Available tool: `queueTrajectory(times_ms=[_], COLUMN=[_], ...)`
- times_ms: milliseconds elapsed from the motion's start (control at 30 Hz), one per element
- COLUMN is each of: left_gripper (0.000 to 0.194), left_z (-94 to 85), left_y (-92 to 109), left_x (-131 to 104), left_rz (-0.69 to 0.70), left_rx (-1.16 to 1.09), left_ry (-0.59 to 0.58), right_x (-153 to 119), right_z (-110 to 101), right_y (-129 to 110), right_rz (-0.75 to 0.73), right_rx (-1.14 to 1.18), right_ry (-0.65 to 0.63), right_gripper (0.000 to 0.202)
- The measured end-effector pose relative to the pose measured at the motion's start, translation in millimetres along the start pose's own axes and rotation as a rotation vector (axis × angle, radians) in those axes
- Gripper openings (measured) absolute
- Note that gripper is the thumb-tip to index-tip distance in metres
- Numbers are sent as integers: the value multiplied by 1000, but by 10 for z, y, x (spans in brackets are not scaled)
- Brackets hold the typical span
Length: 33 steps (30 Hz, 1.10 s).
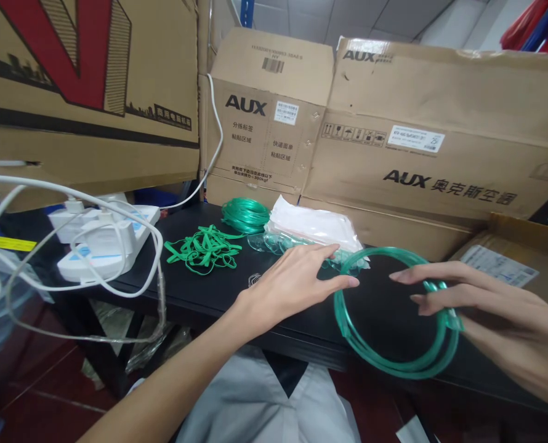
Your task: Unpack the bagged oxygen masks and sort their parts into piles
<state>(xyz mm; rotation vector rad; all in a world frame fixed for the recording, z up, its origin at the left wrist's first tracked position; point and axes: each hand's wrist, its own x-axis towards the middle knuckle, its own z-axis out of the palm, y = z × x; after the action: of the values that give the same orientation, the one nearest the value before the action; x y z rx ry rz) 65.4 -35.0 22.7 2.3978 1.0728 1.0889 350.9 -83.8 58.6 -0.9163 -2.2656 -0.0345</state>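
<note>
A loop of green tubing (396, 367) hangs over the table's front edge, gripped on its right side by my right hand (495, 301). Its fingers curl around the coil beside a small clear connector. My left hand (297, 277) is stretched out with thumb and fingers apart, near the coil's left side; it holds nothing that I can see. Just beyond it lies a stack of white paper and film packets (311, 221) with clear green plastic pieces (278, 243) under it. Farther back rests another coil of green tubing (245, 214). A tangle of green elastic straps (204, 248) lies left of my left hand.
A white power strip (98, 261) with plugs and looping white cables (158, 246) stands at the left end of the black table (195, 295). Large cardboard boxes (412, 154) wall off the back. A smaller open carton (532, 258) is at the right.
</note>
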Motion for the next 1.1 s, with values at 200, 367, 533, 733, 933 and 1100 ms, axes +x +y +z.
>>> queueTrajectory(times_ms=[200,367,533,733,933,1100], left_gripper=[29,31,31,31,28,33], left_z=[-89,-129,-135,-437,-1023,-1364], left_y=[64,-25,-150,-281,-673,-1018], left_x=[34,65,94,106,312,667], left_rz=[2,-47,-66,-84,-188,-462], left_rx=[-187,-364,-247,-36,174,267], left_ry=[-37,-35,100,306,467,544], right_x=[36,-110,-233,-220,-233,-237], right_z=[123,556,895,923,959,974], right_y=[10,226,288,284,325,355], right_rz=[-26,290,622,687,676,643], right_rx=[239,625,792,788,807,819], right_ry=[167,318,377,391,342,336], right_gripper=[18,14,48,45,45,43])
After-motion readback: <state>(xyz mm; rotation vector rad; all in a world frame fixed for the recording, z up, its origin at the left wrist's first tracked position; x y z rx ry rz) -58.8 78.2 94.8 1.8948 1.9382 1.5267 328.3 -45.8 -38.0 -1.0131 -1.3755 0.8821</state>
